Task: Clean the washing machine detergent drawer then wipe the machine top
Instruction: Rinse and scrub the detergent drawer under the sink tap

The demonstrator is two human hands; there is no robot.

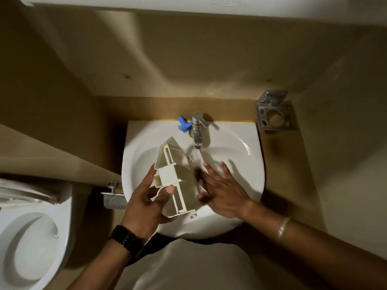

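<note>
Beige walls are closing in a small, dim bathroom, with a toilet [27, 243] sitting at the lower left and a white sink [249, 164] filling the middle. A cream detergent drawer [178, 181] is being held over the sink bowl, tilted, its long axis running from the near rim up and away toward the tap [198, 132], open compartments facing up. Water is running from the tap in a thin stream just beyond the drawer's right edge.

The left hand [146, 204] is grasping the drawer from its left side, thumb pressing across a divider and fingers curling around the outer wall, so this grip is carrying the whole weight. The right hand [222, 189] is lying released, fingers straight and spread, at the drawer's right wall; it looks to be touching that wall, though blur is making contact hard to confirm. The drawer is lying between the two hands, and the right one is nearer the stream, so it is probably the one rinsing or rubbing.

A blue plastic piece [184, 124] is resting on the sink's back ledge beside the tap.
</note>
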